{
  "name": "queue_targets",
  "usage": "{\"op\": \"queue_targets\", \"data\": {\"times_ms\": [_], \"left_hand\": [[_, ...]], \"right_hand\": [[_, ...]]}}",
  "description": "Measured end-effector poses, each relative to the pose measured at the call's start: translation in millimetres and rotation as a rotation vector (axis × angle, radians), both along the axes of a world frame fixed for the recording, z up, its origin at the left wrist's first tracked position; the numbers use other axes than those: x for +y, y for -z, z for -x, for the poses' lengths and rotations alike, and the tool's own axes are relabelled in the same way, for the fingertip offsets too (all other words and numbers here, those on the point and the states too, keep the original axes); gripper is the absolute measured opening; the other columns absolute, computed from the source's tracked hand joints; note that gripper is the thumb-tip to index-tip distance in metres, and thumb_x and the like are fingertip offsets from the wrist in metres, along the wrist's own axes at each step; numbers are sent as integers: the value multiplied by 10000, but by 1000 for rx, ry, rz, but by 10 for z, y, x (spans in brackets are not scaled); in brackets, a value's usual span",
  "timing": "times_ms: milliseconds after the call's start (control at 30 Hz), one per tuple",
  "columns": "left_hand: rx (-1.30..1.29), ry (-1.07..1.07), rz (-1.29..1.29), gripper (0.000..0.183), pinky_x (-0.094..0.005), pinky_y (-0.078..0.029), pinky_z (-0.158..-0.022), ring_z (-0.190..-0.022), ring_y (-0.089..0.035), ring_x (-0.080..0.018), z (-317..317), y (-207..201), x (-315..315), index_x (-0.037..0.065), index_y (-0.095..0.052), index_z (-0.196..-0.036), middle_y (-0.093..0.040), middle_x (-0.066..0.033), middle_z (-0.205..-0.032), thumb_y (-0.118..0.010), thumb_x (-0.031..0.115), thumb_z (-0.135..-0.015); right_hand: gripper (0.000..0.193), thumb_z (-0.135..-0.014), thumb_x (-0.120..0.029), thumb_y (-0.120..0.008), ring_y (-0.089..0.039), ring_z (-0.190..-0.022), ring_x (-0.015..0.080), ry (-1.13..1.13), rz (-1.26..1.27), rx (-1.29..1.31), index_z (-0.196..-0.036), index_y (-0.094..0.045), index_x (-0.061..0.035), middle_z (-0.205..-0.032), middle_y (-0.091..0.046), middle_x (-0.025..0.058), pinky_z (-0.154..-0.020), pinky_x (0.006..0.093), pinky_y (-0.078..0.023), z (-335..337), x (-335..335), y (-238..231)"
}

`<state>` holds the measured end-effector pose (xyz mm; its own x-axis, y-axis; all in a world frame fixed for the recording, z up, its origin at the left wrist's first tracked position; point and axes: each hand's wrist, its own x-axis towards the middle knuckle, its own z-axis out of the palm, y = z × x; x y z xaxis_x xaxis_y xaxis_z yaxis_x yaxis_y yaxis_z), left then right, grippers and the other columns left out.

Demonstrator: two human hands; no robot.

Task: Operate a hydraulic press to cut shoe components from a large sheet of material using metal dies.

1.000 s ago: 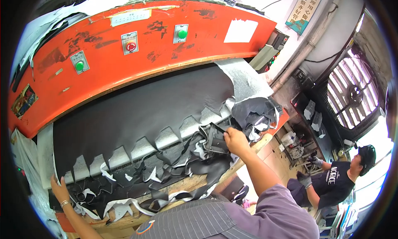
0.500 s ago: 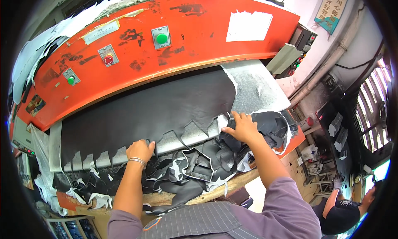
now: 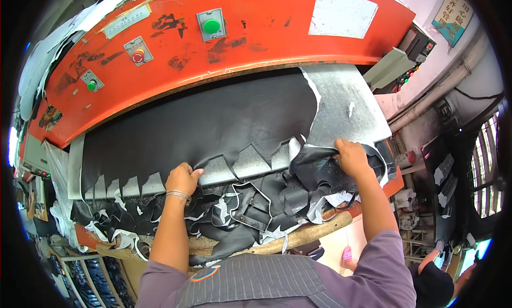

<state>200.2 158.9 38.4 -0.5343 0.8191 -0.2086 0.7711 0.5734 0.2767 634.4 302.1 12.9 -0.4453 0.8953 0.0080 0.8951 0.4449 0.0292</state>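
A large black leather-like sheet with pale backing lies across the grey press bed, its near edge notched into pointed strips. My left hand is closed at that near edge, fingers curled over the material, thumb pointing right; its grip is partly hidden. My right hand pinches the upper edge of a loose black flap at the bed's right front. Between and below my hands, a metal cutting die rests among black scraps.
Behind the bed stands the orange press beam with green buttons and a red button. A wooden rail runs along the front. At the lower right, a co-worker is partly in view. Plastic sheeting hangs at left.
My right hand has moved right, from the sheet's near right corner to the flap, and its spread fingers have closed. My left hand stays at the near edge. The view has shifted.
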Motion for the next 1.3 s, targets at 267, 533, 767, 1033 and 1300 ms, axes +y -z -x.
{"op": "queue_targets", "data": {"times_ms": [267, 533, 767, 1033, 1300], "left_hand": [[-53, 154, 41, 349, -436, -491, -712, -788, -645, -351, 240, 40, -74, 52, -627, -765, -669, -163, -787, -699, 393, -788], [-4, 357, -431, 380, -411, -474, -814, -937, -605, -331, 494, -155, 623, 26, -654, -982, -644, -151, -982, -655, 375, -833], [256, 703, -151, 615, -573, -122, -1125, -1426, -185, -340, -673, 296, 1411, 237, -343, -1452, -248, -100, -1543, -434, 517, -911], [-727, 1377, 215, 508, -511, -129, -1148, -1426, -224, -239, -945, 340, 1060, 211, -443, -1396, -288, -79, -1530, -433, 435, -940], [-16, 1038, -295, 560, -495, -158, -1146, -1417, -232, -290, -409, 622, 346, 158, -398, -1419, -331, -116, -1500, -532, 338, -907]], "right_hand": [[218, -773, -194, -701, -580, -893, 390, 202, 440, 68, -833, -575, -26, -893, -594, 173, -732, 452, -445, -1003, -579, -207], [361, -760, -120, -718, -596, -984, 341, 232, 5, 289, -1094, -611, -35, -1107, -600, 158, -834, 415, -489, -146, -700, -828], [306, -900, -281, -573, -637, -917, 347, -355, 581, 296, -1073, -621, -34, -1001, -651, 186, -771, 444, -513, 1650, -865, -187], [323, -889, -197, -497, -639, -716, 417, -303, 657, 201, -1133, -538, 11, -773, -644, 252, -659, 494, -509, 1777, -1074, 19], [445, -913, -257, -497, -612, -812, 451, -313, 877, 172, -1258, -449, 19, -860, -635, 287, -723, 508, -476, 1605, -1041, -205]]}}
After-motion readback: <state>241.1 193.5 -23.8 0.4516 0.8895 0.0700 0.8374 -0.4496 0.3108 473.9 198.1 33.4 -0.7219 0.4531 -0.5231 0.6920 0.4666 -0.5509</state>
